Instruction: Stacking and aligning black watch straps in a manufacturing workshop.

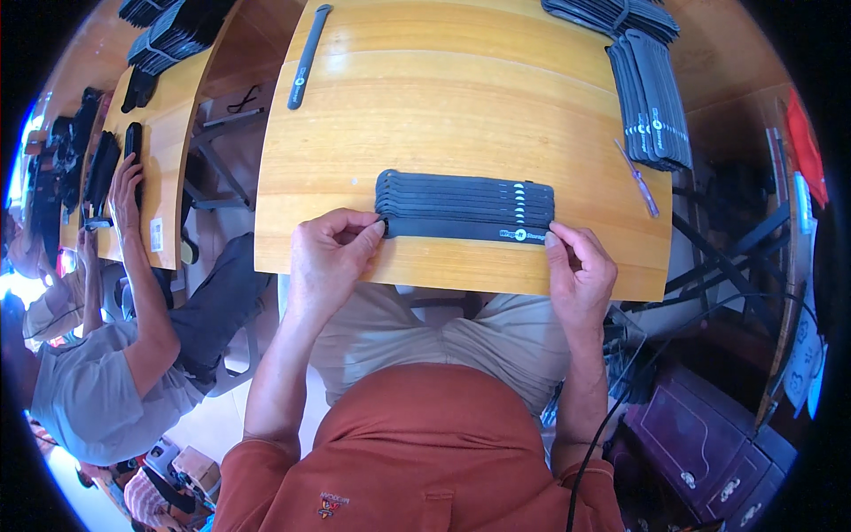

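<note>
Several flat black straps with rounded ends lie in an overlapping row (452,191) near the front edge of the wooden table. White print marks their right ends. Along the near side of the row is the front strap (448,229). My left hand (332,255) pinches its left end between thumb and forefinger. At the opposite end, my right hand (581,268) has thumb and forefinger closed on the strap's corner. The strap lies straight between both hands, against the others.
A single black strap (308,60) lies at the table's (425,97) far left. Strap bundles (651,106) are piled at the far right, above a thin purple-handled tool (644,191). At left, a co-worker (115,372) sits at another table. A black cable (612,412) crosses my right arm.
</note>
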### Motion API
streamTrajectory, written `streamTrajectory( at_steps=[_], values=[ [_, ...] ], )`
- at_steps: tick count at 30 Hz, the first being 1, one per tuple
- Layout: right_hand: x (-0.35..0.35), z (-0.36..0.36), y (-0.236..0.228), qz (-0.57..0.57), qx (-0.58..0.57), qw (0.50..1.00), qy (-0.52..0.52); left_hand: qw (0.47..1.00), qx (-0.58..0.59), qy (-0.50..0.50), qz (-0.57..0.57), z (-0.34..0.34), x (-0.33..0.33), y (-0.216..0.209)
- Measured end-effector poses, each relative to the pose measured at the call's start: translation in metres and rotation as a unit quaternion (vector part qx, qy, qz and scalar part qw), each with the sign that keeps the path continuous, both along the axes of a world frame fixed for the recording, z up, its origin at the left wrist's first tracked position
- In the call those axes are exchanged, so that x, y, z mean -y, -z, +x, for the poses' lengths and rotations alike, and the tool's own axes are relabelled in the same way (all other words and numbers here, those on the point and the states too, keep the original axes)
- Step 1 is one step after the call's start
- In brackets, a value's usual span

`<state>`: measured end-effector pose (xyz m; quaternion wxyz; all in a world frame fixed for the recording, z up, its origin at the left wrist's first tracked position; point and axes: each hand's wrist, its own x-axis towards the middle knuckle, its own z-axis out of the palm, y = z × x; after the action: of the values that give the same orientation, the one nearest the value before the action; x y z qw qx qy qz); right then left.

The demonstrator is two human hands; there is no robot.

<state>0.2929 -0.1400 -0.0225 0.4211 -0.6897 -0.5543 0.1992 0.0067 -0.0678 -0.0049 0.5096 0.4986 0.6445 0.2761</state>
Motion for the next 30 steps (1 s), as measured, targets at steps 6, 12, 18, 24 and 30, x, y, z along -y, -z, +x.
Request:
streamTrajectory(
  at_steps=[6,12,18,24,30],
  values=[
    [0.0005,-0.0007,0.0024,0.005,-0.014,1.0,0.005,1.0,0.0,-0.003,0.003,-0.0027,-0.0004,0.0055],
    [0.0003,0.0006,0.0034,0.003,-0.005,1.0,0.0,1.0,-0.003,-0.009,0.003,-0.0004,0.0007,0.0023],
    [0.0013,0.0014,0.0035,0.002,0.0,1.0,-0.002,1.0,-0.002,-0.003,0.004,-0.0029,0.0005,0.0043],
    [0.0009,0.0008,0.0047,-0.001,-0.006,1.0,0.0,1.0,0.0,-0.011,0.0,-0.0004,0.0003,0.0002],
    [0.0002,0.0003,0.0023,-0.003,-0.008,1.0,0.002,1.0,-0.02,-0.008,0.001,-0.0023,-0.0002,0.0003]
  ],
)
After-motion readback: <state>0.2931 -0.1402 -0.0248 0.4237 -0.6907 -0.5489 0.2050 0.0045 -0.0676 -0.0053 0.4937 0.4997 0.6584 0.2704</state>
